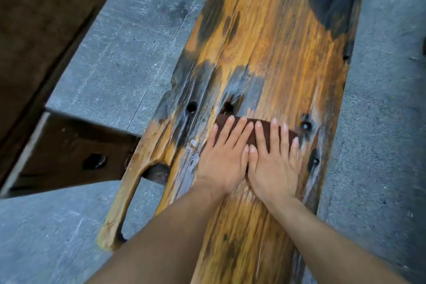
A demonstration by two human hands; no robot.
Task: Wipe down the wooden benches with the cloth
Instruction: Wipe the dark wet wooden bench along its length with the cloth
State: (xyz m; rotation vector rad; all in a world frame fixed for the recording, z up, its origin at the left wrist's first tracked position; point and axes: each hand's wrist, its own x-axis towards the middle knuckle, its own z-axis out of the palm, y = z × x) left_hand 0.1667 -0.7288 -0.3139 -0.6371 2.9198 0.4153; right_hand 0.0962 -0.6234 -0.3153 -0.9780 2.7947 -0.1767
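where the head view looks down, a long wooden bench (272, 53) runs away from the camera, its plank rough and grooved along the grain, orange-yellow with dark grey weathered patches and several round bolt holes. its left edge is split, leaving a thin splinter of wood curving off beside a dark brown support beam (69, 150). grey stone paving (110, 57), speckled and scuffed, lies on both sides. a dark brown cloth (253, 131), folded into a flat strip, lies across the plank under both hands. the left hand (223, 159) and the right hand (272, 161) press flat on it side by side, fingers straight and slightly spread, thumbs touching, forearms bare.
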